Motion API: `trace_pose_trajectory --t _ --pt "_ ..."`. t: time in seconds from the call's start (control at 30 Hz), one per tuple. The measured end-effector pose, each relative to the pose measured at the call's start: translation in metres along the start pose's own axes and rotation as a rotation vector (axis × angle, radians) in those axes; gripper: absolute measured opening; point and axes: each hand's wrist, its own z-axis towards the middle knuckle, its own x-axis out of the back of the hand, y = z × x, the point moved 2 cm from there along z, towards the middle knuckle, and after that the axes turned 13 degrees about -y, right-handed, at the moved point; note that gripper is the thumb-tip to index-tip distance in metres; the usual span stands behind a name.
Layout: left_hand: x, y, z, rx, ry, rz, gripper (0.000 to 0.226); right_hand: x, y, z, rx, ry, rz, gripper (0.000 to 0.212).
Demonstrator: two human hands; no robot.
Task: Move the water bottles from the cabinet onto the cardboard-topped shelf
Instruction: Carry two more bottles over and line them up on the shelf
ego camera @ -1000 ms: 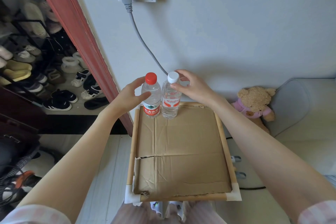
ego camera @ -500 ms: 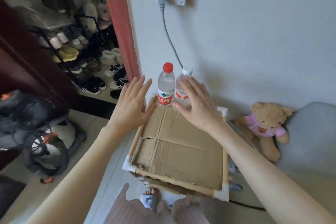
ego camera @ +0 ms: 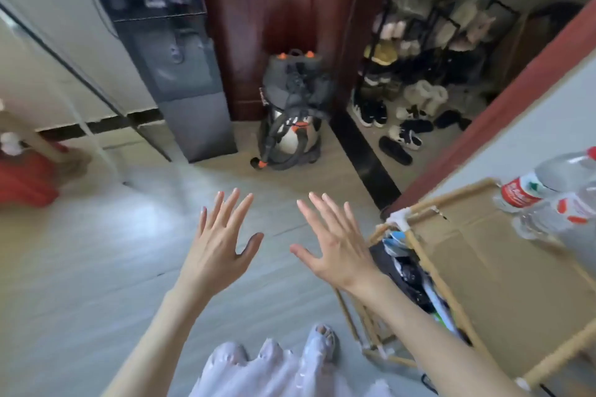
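Both hands hang empty over the grey floor [ego camera: 96, 267], backs toward the camera. The left hand [ego camera: 222, 245] has its fingers spread and pointing away, thumb out to the right. The right hand [ego camera: 335, 248] is just beside it, fingers likewise fanned, thumb out to the left; the two hands do not touch.

At the right edge, two water bottles stand side by side at the far end of the cardboard-topped shelf [ego camera: 503, 271], against the pale wall: the red-capped bottle [ego camera: 545, 184] and, just nearer, a second bottle [ego camera: 561, 213] whose cap lies out of frame. Both are well apart from the hands.

Far ahead, a backpack [ego camera: 295, 113] leans against a dark red door [ego camera: 290, 3]. A grey water dispenser [ego camera: 174, 55] stands to its left, and a shoe rack [ego camera: 429, 51] to its right.
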Motion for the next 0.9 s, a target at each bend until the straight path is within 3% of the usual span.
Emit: trace_pose_trajectory --t 0.1,0.43,0.77,0.9 --pt "0.037 -0.078 -0.072 0.169 0.116 0.021 0.063 -0.023 -0.093 0.045 0.190 -0.040 -0.034 0.070" --pt "0.103 -0.304 -0.345 0.784 0.249 0.054 0.054 -0.166 -0.412 0.142 0.706 -0.265 -0.131 0.057" --pt "0.139 -0.439 -0.474 1.133 0.390 0.031 0.053 -0.252 -0.640 0.227 1.070 -0.363 -0.244 0.057" --pt "0.184 -0.521 -0.524 1.294 0.425 0.015 0.055 -0.285 -0.756 0.279 1.189 -0.434 -0.281 0.059"
